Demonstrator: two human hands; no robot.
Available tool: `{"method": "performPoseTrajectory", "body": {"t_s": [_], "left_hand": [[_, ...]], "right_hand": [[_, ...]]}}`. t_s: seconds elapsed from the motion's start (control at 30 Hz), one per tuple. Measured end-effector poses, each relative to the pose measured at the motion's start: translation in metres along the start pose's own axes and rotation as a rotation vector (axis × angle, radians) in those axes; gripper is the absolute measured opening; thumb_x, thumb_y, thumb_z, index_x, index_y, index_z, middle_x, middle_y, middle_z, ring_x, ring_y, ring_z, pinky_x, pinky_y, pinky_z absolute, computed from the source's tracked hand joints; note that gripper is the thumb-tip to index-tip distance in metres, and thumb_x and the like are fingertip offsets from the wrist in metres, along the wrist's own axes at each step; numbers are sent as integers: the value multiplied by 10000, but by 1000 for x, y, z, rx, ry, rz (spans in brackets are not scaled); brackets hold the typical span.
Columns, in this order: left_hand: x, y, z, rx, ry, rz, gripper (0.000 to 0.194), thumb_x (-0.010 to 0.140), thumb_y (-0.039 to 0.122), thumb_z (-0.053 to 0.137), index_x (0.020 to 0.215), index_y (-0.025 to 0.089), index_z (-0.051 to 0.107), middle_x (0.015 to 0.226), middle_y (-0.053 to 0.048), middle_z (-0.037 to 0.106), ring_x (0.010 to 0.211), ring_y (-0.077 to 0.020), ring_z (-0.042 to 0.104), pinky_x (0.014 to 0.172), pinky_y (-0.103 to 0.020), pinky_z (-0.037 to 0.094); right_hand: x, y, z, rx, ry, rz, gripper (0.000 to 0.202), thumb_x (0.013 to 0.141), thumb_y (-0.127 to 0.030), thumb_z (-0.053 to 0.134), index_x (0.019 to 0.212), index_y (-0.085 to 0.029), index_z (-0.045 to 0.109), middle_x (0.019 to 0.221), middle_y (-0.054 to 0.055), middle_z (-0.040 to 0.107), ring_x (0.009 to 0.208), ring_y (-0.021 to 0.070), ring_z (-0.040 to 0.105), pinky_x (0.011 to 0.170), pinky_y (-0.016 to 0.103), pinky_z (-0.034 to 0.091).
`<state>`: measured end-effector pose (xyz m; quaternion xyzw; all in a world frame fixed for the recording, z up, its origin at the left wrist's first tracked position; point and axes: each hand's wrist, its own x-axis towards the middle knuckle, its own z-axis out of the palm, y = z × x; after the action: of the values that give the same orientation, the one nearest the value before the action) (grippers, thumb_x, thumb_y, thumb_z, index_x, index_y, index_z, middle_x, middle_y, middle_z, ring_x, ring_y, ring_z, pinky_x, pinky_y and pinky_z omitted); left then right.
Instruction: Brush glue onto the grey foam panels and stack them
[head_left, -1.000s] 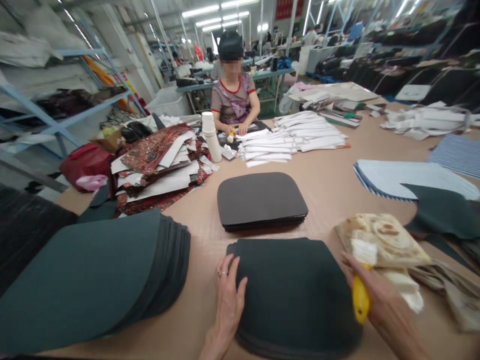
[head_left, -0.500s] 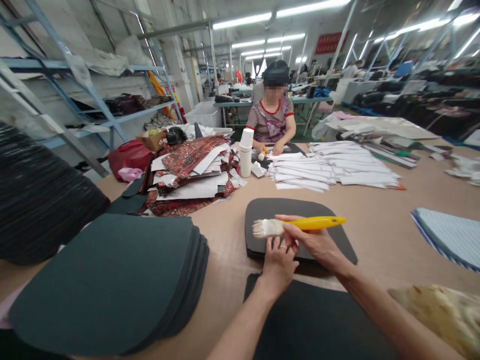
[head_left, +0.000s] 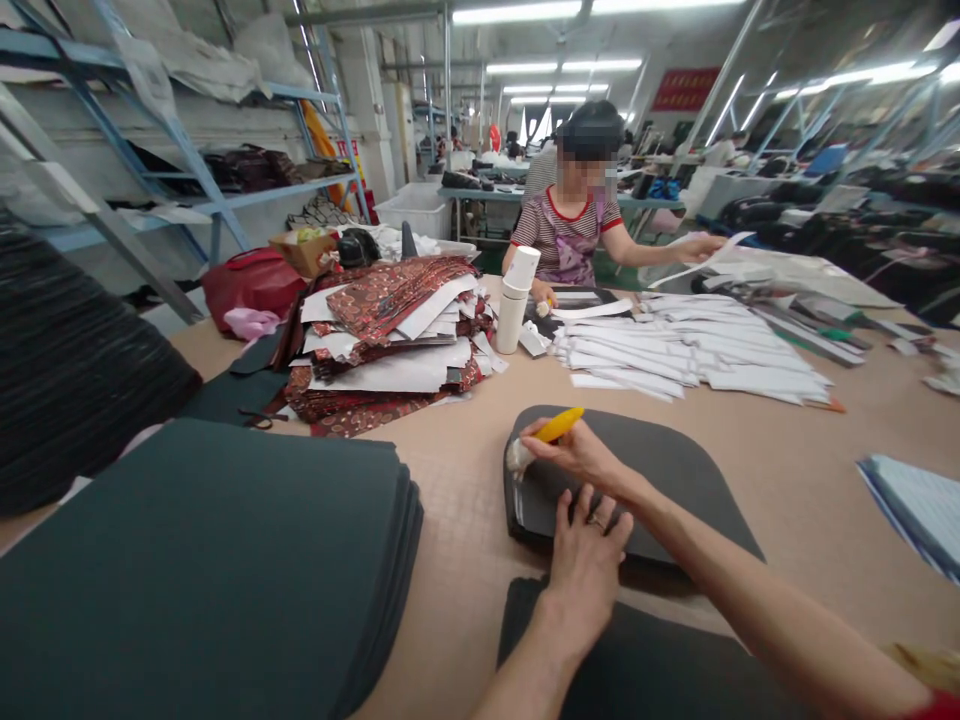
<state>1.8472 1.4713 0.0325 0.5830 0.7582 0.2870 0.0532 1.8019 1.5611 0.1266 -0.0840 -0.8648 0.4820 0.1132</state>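
My right hand [head_left: 574, 452] is closed around the yellow handle of a brush [head_left: 561, 425]. The brush's pale bristles press on the left edge of a dark rounded panel [head_left: 667, 455], where a wet, shiny streak shows. This panel tops a small stack on the table. With fingers spread, my left hand [head_left: 589, 540] lies flat on the same panel, just below the brush. Nearer to me, partly under my forearms, are more dark sheets [head_left: 660, 660]. A tall stack of dark green-black panels [head_left: 225, 560] stands to the left.
A co-worker [head_left: 570, 220] sits across the table, one arm stretched sideways with a white strip. White strips [head_left: 690, 345] lie fanned before them. Stacked paper cups [head_left: 514, 310] stand beside a patterned red pile [head_left: 397, 340]. A striped pad [head_left: 915, 510] lies at right.
My right hand has turned the brush and lowered its bristles onto the panel's left edge. My left hand now lies flatter. The co-worker has reached out with a strip. The view has shifted.
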Motion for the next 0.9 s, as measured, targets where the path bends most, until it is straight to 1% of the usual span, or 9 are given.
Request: {"method": "performPoseTrajectory", "body": {"t_s": [0.1, 0.23, 0.3, 0.4, 0.5, 0.6, 0.67, 0.77, 0.9], "left_hand": [[-3, 0, -8, -27, -4, 4, 362, 914, 246, 413, 1272, 233, 460, 1425, -45, 424, 1358, -285, 278, 1110, -530, 263], [-1, 1, -13, -103, -54, -23, 374, 946, 264, 300, 1278, 203, 459, 1421, -78, 429, 1357, -304, 277, 1102, -552, 266], [-1, 1, -15, -143, -84, -35, 384, 949, 280, 288, 1278, 198, 468, 1426, -83, 421, 1356, -314, 272, 1103, -562, 255], [-1, 1, -18, -175, -86, -34, 390, 946, 278, 301, 1292, 200, 462, 1443, -86, 395, 1368, -318, 235, 1115, -568, 225], [-4, 0, -19, -187, -56, -16, 397, 944, 271, 308, 1313, 205, 440, 1452, -87, 379, 1374, -311, 217, 1119, -567, 221], [-6, 0, -17, -168, -29, -18, 400, 936, 256, 336, 1321, 209, 432, 1452, -83, 378, 1370, -307, 235, 1114, -559, 257], [-8, 0, -13, -122, 12, -28, 413, 922, 220, 369, 1331, 223, 424, 1457, -72, 371, 1370, -301, 240, 1109, -550, 289], [-7, -1, -6, -49, 53, -29, 432, 905, 202, 408, 1334, 251, 425, 1458, -50, 368, 1370, -290, 249, 1101, -541, 322], [-1, -7, 4, 11, 33, 8, 413, 914, 245, 402, 1323, 282, 435, 1434, -24, 406, 1347, -285, 307, 1062, -546, 382]], "right_hand": [[13, 1, -9, 52, 88, 2, 331, 685, -486, 653, 815, -182, 632, 780, 31, 631, 700, 159, 562, 667, 283, 466], [7, 5, -7, 51, -93, 87, 292, 750, -467, 611, 770, -176, 633, 641, -8, 570, 572, 112, 491, 549, 241, 406], [13, 13, -2, 30, -122, 84, 298, 750, -464, 610, 727, -168, 631, 608, -13, 557, 548, 104, 473, 528, 234, 386], [40, 30, -4, 13, 52, 43, 343, 718, -504, 613, 693, -162, 610, 596, -10, 552, 546, 109, 471, 529, 243, 385], [64, 45, -22, -7, 214, 49, 394, 691, -558, 606, 669, -165, 581, 576, -6, 540, 532, 117, 462, 526, 259, 382], [68, 51, -50, -59, 342, 72, 408, 700, -570, 593, 677, -163, 587, 552, -3, 524, 521, 124, 453, 527, 274, 377], [63, 48, -64, -91, 372, 79, 410, 724, -558, 573, 763, -153, 621, 571, 0, 530, 540, 131, 461, 535, 277, 376], [63, 40, -74, -109, 285, 82, 427, 733, -524, 568, 925, -152, 652, 650, 8, 578, 586, 138, 487, 547, 272, 388], [71, 40, -85, -101, 80, 91, 390, 669, -482, 641, 899, -171, 687, 801, 27, 654, 690, 152, 549, 623, 276, 432]]}}
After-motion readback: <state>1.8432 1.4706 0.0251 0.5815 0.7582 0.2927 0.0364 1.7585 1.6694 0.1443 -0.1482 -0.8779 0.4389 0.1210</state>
